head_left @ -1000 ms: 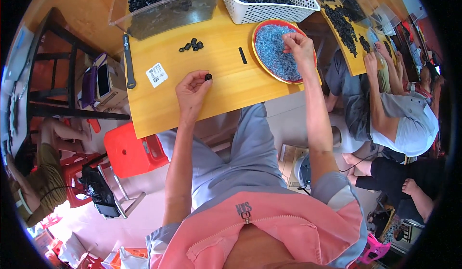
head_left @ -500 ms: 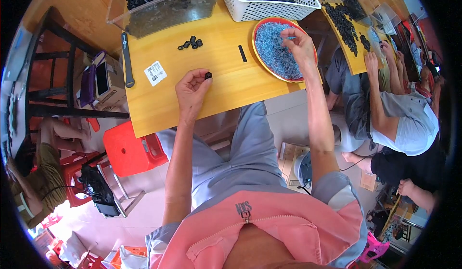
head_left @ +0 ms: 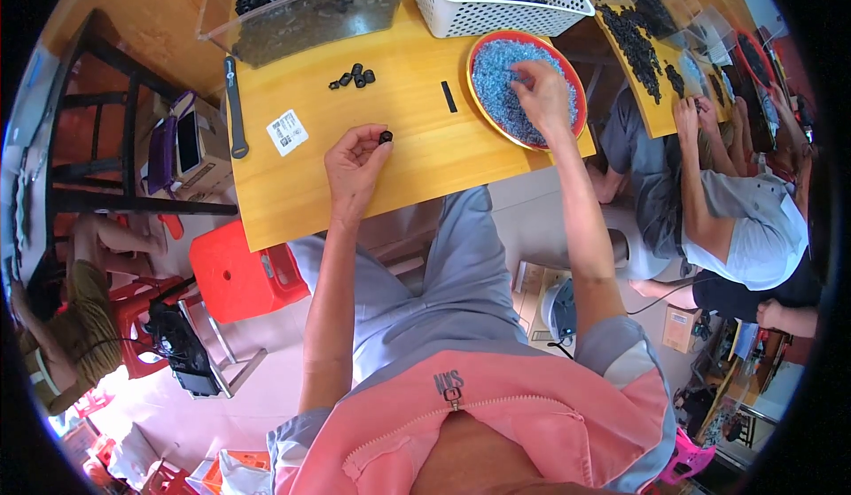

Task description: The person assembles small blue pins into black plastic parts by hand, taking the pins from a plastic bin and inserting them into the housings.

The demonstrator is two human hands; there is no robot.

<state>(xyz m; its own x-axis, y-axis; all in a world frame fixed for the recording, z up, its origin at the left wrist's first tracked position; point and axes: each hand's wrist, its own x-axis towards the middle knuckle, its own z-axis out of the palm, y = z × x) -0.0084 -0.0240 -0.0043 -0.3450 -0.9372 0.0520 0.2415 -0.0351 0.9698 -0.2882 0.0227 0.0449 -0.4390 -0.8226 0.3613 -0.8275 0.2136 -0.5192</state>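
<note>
Between the thumb and fingers of my left hand (head_left: 353,165) is a small black cylindrical part (head_left: 386,137), held above the front of the yellow table. My right hand (head_left: 544,101) is over a red basin with a yellow rim (head_left: 581,109), its thumb and fingertips drawn together at the small translucent blue pieces (head_left: 501,65) in it. Whether a piece is between those fingertips is too small to tell. A little cluster of similar black parts (head_left: 358,77) lies farther back on the table.
At the back stand a clear bin (head_left: 310,21) and a white perforated basket (head_left: 505,21), both holding black parts. A dark strap-like tool (head_left: 235,109), a white label (head_left: 286,132) and a short black strip (head_left: 448,97) lie on the table (head_left: 399,70). Co-workers sit at the right.
My right hand has shifted left over the blue pieces, its fingertips nearer the basin's middle. My left hand keeps hold of the black part, nearly still.
</note>
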